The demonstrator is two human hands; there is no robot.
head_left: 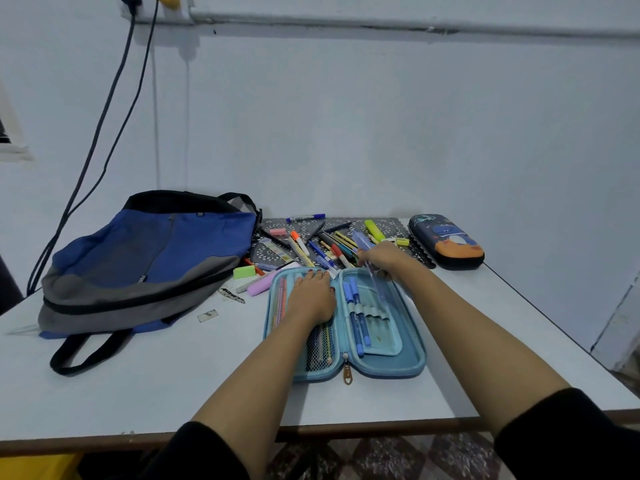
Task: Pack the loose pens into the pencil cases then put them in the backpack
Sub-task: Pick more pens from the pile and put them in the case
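Note:
A light blue pencil case (408, 362) lies open on the white table (173, 375), with two blue pens (358, 317) in its right half and several pens under the mesh of its left half. My left hand (311, 297) rests flat on the left half. My right hand (381, 259) grips a clear bluish ruler (381, 289) above the case's far right corner. Behind the case lies a heap of loose pens and markers (322, 244). A dark pencil case (446, 242) with an orange picture sits shut at the far right. The blue and grey backpack (149, 261) lies on the left.
A patterned grey mat (388, 225) lies under the pen heap against the wall. A green eraser (244, 272), a pink marker (259, 285) and small scraps lie between backpack and case. Black cables (100, 133) hang down the wall at left.

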